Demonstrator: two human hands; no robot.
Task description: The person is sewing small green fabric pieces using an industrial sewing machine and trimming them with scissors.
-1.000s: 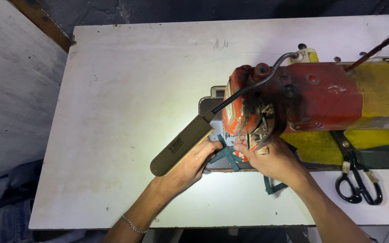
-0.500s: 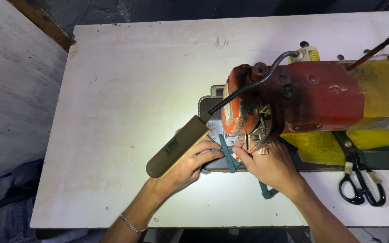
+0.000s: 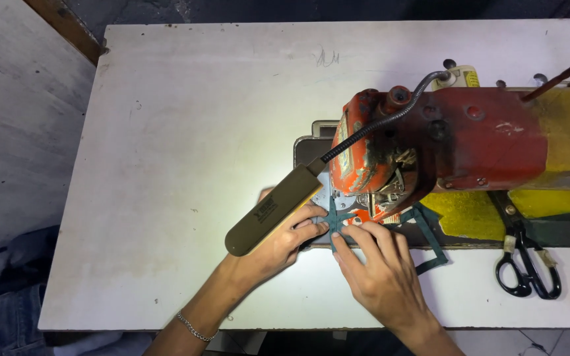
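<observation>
A narrow dark green strap [image 3: 335, 221] was seen lying flat under the needle end of the sewing machine [image 3: 443, 148], with its free end looping out toward the near edge of the bench, just below the machine's body. The left hand [image 3: 278, 247] was placed at the left of the needle, its fingers pressed together down onto the strap and not closed around anything. The right hand [image 3: 380, 270] was laid just in front of the needle, fingertips likewise pinned flat on the strap; no clamped grip was shown on either side.

The strap was judged light, soft and limp, likely to twist or slide unless held flat close to the needle; it would best be taken at its edges on either side of the needle, with fingers kept clear of the point.

A lamp [image 3: 273, 211] on a bendable neck was hung over the left hand. Black scissors [image 3: 528, 264] were lying to the right of the machine's head. The bench [image 3: 186, 132] was a white, scuffed board, brightly lit near the machine; dark floor and a pale wall were seen beyond it.
</observation>
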